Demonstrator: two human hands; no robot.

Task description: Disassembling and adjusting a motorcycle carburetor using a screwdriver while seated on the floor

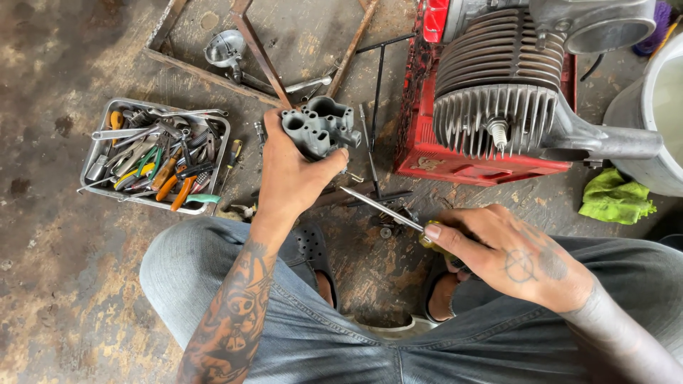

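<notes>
- Between the left hand point(288, 178) fingers: grey cast metal block point(321, 126) with round bores, held up off the floor, thumb on its lower right side, other fingers wrapped behind it.
- Right hand point(509, 252) fingers closed round the yellow handle of a screwdriver point(390, 210); index finger lies along the handle, shaft points up-left toward the block, tip just below the left thumb, not touching the block as far as I can tell.
- Progress, judged: block is already off and free in hand; screwdriver not yet engaged on it, so work on the block looks barely begun.
- Beyond the right fingers: finned engine point(498, 107) on a red frame, spark plug in place.
- Left of the left fingers: metal tray point(96, 153) full of pliers and wrenches on the concrete floor point(57, 284).
- Small loose parts lie on the floor under the screwdriver shaft; green rag point(615, 198) far right.
</notes>
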